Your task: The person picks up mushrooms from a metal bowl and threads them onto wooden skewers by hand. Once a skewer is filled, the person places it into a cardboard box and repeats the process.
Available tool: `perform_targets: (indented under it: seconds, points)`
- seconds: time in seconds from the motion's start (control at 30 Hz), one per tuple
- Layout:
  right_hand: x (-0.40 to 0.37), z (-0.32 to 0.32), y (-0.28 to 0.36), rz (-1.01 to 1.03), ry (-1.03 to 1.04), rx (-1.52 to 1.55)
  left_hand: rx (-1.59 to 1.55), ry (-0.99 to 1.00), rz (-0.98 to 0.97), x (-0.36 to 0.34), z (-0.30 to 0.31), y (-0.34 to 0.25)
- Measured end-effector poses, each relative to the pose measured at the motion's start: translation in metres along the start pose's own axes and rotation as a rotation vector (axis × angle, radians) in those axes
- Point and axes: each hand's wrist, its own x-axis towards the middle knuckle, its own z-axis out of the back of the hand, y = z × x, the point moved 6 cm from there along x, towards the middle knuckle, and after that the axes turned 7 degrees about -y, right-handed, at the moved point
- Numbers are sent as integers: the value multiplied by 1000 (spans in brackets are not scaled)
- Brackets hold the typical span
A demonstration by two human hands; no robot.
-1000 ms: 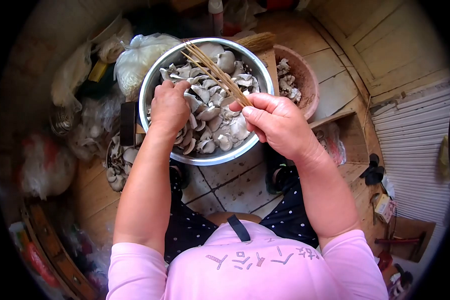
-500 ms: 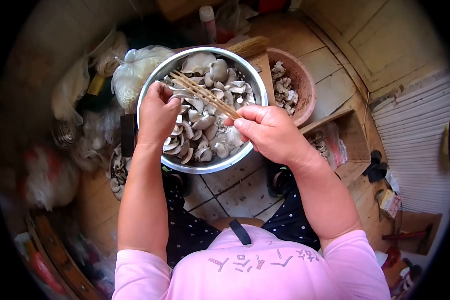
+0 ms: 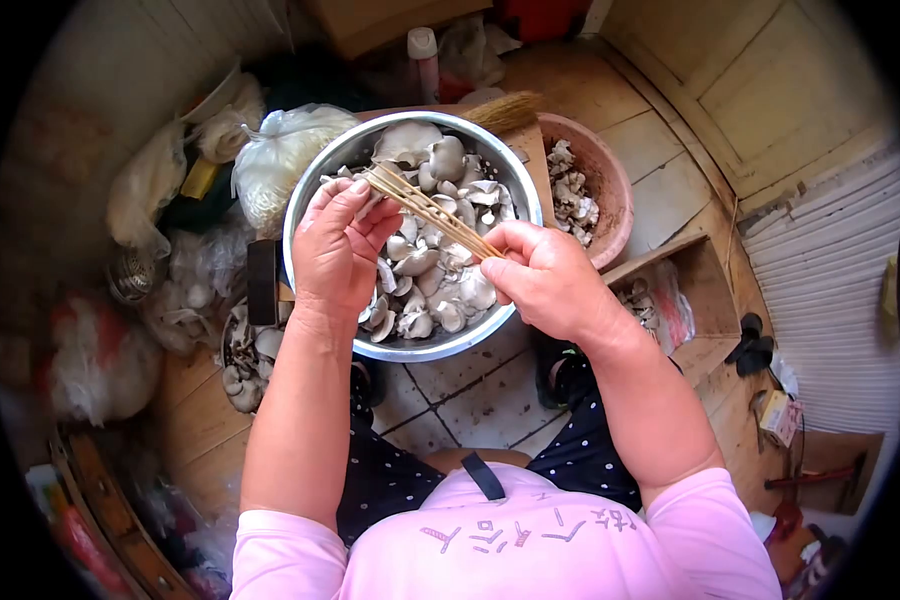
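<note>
A large metal bowl (image 3: 425,352) full of grey mushrooms (image 3: 418,262) stands in front of me. My right hand (image 3: 548,278) pinches a bundle of thin wooden sticks (image 3: 435,212) at its near end, over the right part of the bowl. The sticks slant up to the left across the mushrooms. At their far end is my left hand (image 3: 345,240), palm turned up, fingers curled and somewhat apart. Whether its fingertips touch the sticks or hold a mushroom piece is hard to tell.
Right of the bowl stand a pink basin (image 3: 620,200) with mushroom pieces and a wooden box (image 3: 705,265). To the left are a filled plastic bag (image 3: 280,150) and another container of mushrooms (image 3: 242,375). A straw brush (image 3: 505,112) and a spray can (image 3: 423,62) lie beyond.
My left hand has turned from a closed pinch to a palm-up pose with looser fingers, nearer the sticks' far end. The sticks and my right hand have shifted slightly right and down in view.
</note>
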Motion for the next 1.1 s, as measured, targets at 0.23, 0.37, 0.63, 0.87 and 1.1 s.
perform_targets:
  seconds: [0.23,0.37,0.63,0.87,1.1]
  points:
    - [1,-6,-4,41,3,45,-93,-134,-23,6,16,-4]
    - [3,-8,-9,47,-2,14,-101,-149,-37,5,15,-6]
    - [2,-7,-12,-42,-17,-73,-55,-146,-66,-1,7,-8]
    - [0,-9,-8,-11,-5,66,52,-147,-71,-1,5,-7]
    - [0,-11,-12,3,-14,63,193,-151,-161,-2,4,-6]
